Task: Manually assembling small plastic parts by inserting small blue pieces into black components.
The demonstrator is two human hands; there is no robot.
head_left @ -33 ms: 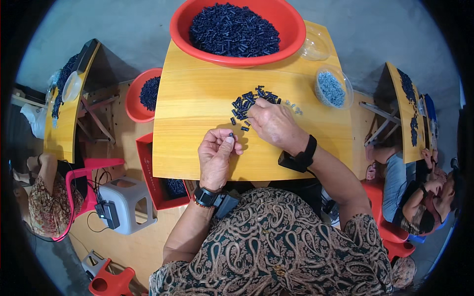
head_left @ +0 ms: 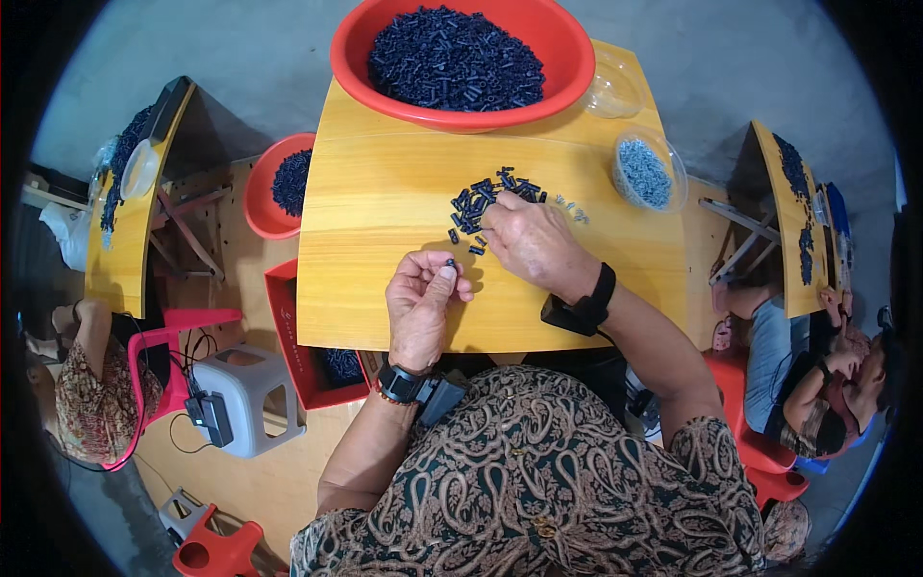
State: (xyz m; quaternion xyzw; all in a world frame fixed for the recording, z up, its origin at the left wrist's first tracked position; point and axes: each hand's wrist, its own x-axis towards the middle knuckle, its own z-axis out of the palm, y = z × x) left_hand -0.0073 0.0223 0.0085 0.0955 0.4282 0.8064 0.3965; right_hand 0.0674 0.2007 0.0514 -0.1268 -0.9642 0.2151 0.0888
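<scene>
My left hand [head_left: 420, 306] is near the table's front edge. Its thumb and forefinger pinch a small black plastic sleeve [head_left: 450, 263], the tip of which sticks up. My right hand [head_left: 538, 240] reaches over the right side of a loose pile of short black plastic sleeves [head_left: 471, 204]. Its fingers are drawn together, and the fingertips are mostly hidden behind the hand, so what they hold cannot be made out. Several small silvery metal pieces [head_left: 574, 210] lie just right of the pile.
A large red basin [head_left: 461, 119] full of black sleeves stands at the table's far edge. At right are a clear tub [head_left: 679, 183] of silvery pieces and a clear lid [head_left: 615, 91]. Left of the table are a red basin [head_left: 258, 207] and red box [head_left: 306, 375]. People sit at both sides.
</scene>
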